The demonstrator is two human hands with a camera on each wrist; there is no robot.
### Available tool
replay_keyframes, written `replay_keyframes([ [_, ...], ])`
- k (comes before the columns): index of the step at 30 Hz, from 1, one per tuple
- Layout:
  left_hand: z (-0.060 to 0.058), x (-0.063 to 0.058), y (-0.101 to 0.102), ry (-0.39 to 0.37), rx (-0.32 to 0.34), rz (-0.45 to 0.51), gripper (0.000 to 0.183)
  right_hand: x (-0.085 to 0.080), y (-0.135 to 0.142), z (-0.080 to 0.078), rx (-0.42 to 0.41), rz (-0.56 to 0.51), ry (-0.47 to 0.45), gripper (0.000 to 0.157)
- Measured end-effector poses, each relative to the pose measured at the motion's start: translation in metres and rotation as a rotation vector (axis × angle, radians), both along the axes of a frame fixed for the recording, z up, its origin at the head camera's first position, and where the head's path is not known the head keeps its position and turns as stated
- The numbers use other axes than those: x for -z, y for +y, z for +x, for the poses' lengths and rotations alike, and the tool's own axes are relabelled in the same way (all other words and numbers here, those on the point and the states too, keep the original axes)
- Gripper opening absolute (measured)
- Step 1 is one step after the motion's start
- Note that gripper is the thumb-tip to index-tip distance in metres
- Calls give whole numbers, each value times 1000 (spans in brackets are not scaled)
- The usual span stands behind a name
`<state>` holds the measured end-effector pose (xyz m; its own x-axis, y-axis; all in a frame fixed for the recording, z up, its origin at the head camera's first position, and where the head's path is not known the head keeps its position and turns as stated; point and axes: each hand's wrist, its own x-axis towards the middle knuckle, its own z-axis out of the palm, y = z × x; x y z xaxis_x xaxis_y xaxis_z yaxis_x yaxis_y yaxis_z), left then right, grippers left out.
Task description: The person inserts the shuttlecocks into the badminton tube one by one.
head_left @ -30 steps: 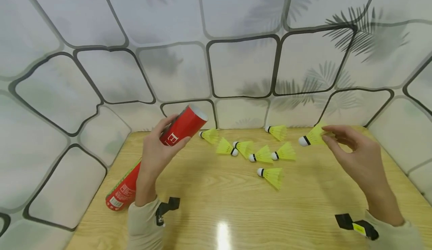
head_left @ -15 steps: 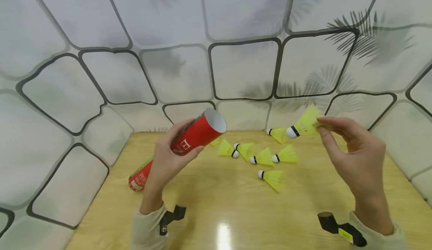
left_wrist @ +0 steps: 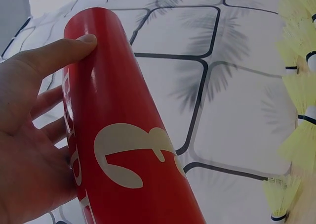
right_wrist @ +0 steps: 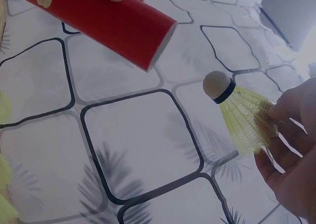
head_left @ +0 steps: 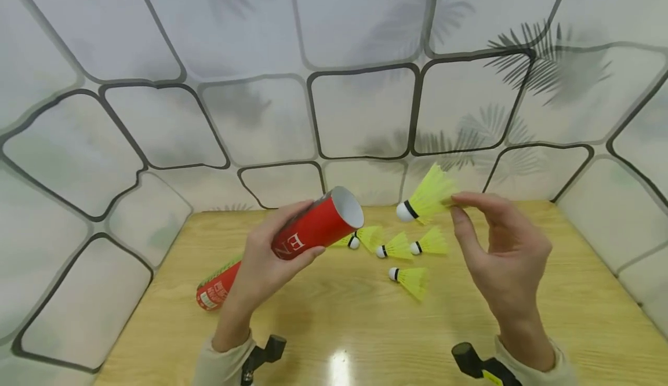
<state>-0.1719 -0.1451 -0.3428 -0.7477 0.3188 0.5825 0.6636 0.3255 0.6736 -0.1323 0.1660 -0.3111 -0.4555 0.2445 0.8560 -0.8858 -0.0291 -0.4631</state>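
Note:
My left hand (head_left: 276, 264) grips a red shuttlecock tube (head_left: 318, 224), tilted with its open mouth up and to the right. In the left wrist view the thumb (left_wrist: 81, 43) lies along the tube near its end. My right hand (head_left: 503, 252) pinches a yellow shuttlecock (head_left: 430, 195) by its skirt edge, white cork pointing left toward the tube mouth. A gap separates cork and tube in the right wrist view, where the held shuttlecock (right_wrist: 242, 110) shows whole. The tube's lower end is hidden behind the left hand.
Several yellow shuttlecocks (head_left: 409, 281) lie on the wooden table (head_left: 334, 328) between the hands. A second red tube (head_left: 216, 288) lies at left, partly behind the left forearm. A patterned white wall covering (head_left: 365, 113) rises behind and at both sides.
My right hand has carried the shuttlecock left, closer to the tube. My left hand has moved the tube right and turned its mouth more toward the right. The camera view has shifted slightly.

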Motion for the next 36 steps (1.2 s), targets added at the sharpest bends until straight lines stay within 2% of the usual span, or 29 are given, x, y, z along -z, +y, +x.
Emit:
replay_keyframes([
  [3,0,1,5,4,26,-2,73,4,-10,-3,-8,25,24,18],
  [7,-1,3,9,8,50,-10,72,12,-23,-8,27,76,30,16],
  [13,0,2,12,4,68,-17,72,21,-34,-10,139,224,6,25],
  [19,2,0,13,11,66,-28,71,28,-44,-10,158,357,2,25],
  [23,3,0,14,27,75,-30,71,33,-52,-9,156,440,-16,12],
  [27,2,1,15,44,90,-32,71,38,-55,-9,102,473,-51,16],
  [30,1,2,16,49,96,-33,71,41,-56,-9,77,493,-78,32],
  [36,0,2,15,63,90,-37,71,43,-56,-9,54,538,-124,32],
])
